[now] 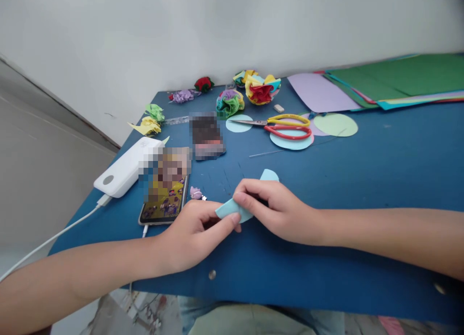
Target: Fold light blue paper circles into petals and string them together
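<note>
Between my two hands is a folded piece of light blue paper (228, 208), held just above the blue table. My left hand (203, 228) pinches its lower left part between thumb and fingers. From above, my right hand (277, 209) grips the same paper with thumb and forefinger, and a pale blue end sticks out behind its knuckles. Part of the paper is hidden by the fingers. Beyond the hands lie scissors (275, 124) with one yellow and one red handle, resting across light blue paper circles (239, 123).
A phone (165, 199) on a cable and a white power bank (126, 168) lie at the left. Crumpled paper flowers (230, 103) stand at the back. Coloured paper sheets (406, 79) are stacked at the back right. A small purple charm (195, 193) is near my left hand.
</note>
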The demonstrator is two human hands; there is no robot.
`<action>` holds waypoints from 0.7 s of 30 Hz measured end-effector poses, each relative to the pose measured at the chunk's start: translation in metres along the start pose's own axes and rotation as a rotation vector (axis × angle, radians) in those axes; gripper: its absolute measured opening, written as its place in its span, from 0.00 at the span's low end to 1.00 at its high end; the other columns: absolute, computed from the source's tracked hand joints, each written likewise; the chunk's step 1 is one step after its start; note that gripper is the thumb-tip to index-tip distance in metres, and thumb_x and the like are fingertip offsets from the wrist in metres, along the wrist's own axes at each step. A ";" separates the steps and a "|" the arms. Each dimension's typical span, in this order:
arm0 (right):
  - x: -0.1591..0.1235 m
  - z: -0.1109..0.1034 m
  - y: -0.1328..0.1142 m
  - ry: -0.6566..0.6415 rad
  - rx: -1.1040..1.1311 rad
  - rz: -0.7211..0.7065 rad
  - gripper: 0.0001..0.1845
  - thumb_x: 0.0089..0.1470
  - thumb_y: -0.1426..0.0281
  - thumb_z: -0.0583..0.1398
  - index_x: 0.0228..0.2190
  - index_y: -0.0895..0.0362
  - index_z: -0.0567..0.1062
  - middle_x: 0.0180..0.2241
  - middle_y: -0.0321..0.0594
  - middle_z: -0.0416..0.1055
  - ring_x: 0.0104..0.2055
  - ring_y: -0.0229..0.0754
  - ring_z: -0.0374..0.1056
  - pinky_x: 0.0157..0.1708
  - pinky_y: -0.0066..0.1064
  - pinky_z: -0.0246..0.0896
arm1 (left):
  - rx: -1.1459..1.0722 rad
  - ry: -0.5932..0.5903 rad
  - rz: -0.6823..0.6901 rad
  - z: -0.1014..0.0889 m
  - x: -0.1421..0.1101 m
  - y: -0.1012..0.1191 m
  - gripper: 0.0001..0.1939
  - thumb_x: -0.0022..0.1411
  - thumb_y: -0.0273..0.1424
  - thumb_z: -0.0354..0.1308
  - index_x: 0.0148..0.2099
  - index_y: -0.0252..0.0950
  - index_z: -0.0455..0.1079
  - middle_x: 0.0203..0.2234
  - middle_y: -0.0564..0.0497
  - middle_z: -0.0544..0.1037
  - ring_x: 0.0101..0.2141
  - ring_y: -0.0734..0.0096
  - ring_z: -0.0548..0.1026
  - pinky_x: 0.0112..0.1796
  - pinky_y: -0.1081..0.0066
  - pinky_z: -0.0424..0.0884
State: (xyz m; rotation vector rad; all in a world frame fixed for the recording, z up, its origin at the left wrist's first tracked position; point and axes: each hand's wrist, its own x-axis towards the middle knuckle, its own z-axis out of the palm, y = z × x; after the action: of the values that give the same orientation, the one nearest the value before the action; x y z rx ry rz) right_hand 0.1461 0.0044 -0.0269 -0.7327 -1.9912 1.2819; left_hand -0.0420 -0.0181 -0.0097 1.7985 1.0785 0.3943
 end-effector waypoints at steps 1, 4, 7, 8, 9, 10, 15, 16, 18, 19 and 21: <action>0.000 0.001 0.000 0.001 -0.015 -0.007 0.12 0.61 0.71 0.49 0.27 0.59 0.66 0.24 0.33 0.67 0.26 0.31 0.61 0.27 0.21 0.55 | 0.001 -0.012 -0.001 0.000 0.000 0.000 0.16 0.63 0.36 0.47 0.32 0.30 0.71 0.15 0.57 0.60 0.17 0.81 0.55 0.18 0.78 0.51; -0.001 0.002 0.001 -0.008 -0.052 -0.032 0.11 0.61 0.72 0.50 0.27 0.59 0.66 0.24 0.34 0.68 0.26 0.31 0.62 0.28 0.21 0.56 | -0.004 -0.057 -0.009 0.000 0.000 0.002 0.16 0.63 0.36 0.47 0.33 0.31 0.70 0.17 0.56 0.63 0.19 0.80 0.57 0.19 0.79 0.54; -0.001 0.002 0.001 -0.011 -0.081 -0.059 0.11 0.60 0.73 0.50 0.27 0.59 0.66 0.24 0.34 0.68 0.26 0.31 0.62 0.28 0.21 0.56 | -0.009 -0.055 -0.021 0.000 0.000 0.003 0.17 0.64 0.36 0.46 0.32 0.30 0.70 0.16 0.56 0.61 0.18 0.80 0.57 0.19 0.79 0.54; -0.001 0.002 0.001 -0.010 -0.097 -0.067 0.10 0.60 0.73 0.50 0.27 0.59 0.66 0.24 0.34 0.68 0.25 0.31 0.61 0.27 0.21 0.55 | -0.004 -0.051 -0.018 0.001 0.000 0.003 0.17 0.64 0.35 0.46 0.31 0.30 0.69 0.15 0.57 0.60 0.17 0.80 0.57 0.18 0.79 0.53; -0.001 0.003 0.001 -0.012 -0.116 -0.073 0.10 0.60 0.73 0.50 0.27 0.59 0.66 0.24 0.33 0.68 0.25 0.31 0.61 0.27 0.21 0.55 | 0.005 -0.046 -0.011 0.001 0.000 0.003 0.17 0.64 0.35 0.46 0.31 0.30 0.69 0.14 0.57 0.59 0.17 0.81 0.56 0.18 0.79 0.53; 0.000 0.003 0.000 -0.016 -0.138 -0.077 0.11 0.60 0.73 0.50 0.27 0.58 0.66 0.23 0.33 0.68 0.24 0.31 0.60 0.26 0.21 0.54 | 0.016 -0.043 -0.001 0.001 0.000 0.003 0.17 0.64 0.35 0.46 0.30 0.30 0.69 0.14 0.57 0.59 0.17 0.81 0.55 0.18 0.79 0.52; -0.001 0.003 0.000 -0.032 -0.222 -0.076 0.11 0.60 0.72 0.49 0.26 0.58 0.65 0.23 0.33 0.66 0.23 0.31 0.59 0.25 0.22 0.53 | 0.060 -0.029 0.054 0.001 -0.002 -0.001 0.16 0.63 0.33 0.47 0.29 0.30 0.69 0.15 0.57 0.60 0.17 0.82 0.55 0.18 0.80 0.53; -0.002 0.003 0.001 -0.031 -0.241 -0.078 0.11 0.61 0.72 0.49 0.26 0.58 0.65 0.23 0.33 0.66 0.23 0.31 0.58 0.24 0.22 0.52 | 0.064 -0.029 0.062 0.001 -0.002 -0.002 0.16 0.63 0.33 0.47 0.28 0.30 0.69 0.15 0.57 0.60 0.17 0.82 0.55 0.18 0.80 0.54; -0.002 0.004 0.002 -0.022 -0.297 -0.084 0.12 0.60 0.71 0.50 0.25 0.58 0.65 0.22 0.33 0.64 0.22 0.31 0.57 0.24 0.22 0.51 | 0.062 -0.030 0.073 0.001 -0.002 -0.003 0.16 0.63 0.33 0.47 0.28 0.30 0.69 0.15 0.57 0.60 0.17 0.82 0.56 0.19 0.80 0.54; -0.003 0.003 0.003 -0.011 -0.332 -0.089 0.13 0.60 0.70 0.50 0.24 0.58 0.64 0.21 0.32 0.63 0.21 0.31 0.56 0.23 0.22 0.49 | 0.058 -0.032 0.076 0.001 -0.002 -0.003 0.16 0.63 0.33 0.47 0.28 0.30 0.69 0.15 0.57 0.59 0.18 0.82 0.56 0.19 0.80 0.54; -0.003 0.003 0.005 0.012 -0.397 -0.103 0.16 0.60 0.69 0.50 0.21 0.58 0.63 0.19 0.32 0.61 0.20 0.30 0.54 0.22 0.23 0.47 | 0.049 -0.031 0.076 0.001 -0.002 -0.003 0.16 0.64 0.33 0.46 0.27 0.30 0.68 0.15 0.57 0.59 0.18 0.82 0.56 0.19 0.80 0.54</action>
State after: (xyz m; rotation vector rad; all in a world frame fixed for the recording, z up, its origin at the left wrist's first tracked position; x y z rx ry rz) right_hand 0.1460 0.0018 -0.0332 -0.8044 -2.2702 0.8281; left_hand -0.0442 -0.0198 -0.0125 1.8867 1.0082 0.3871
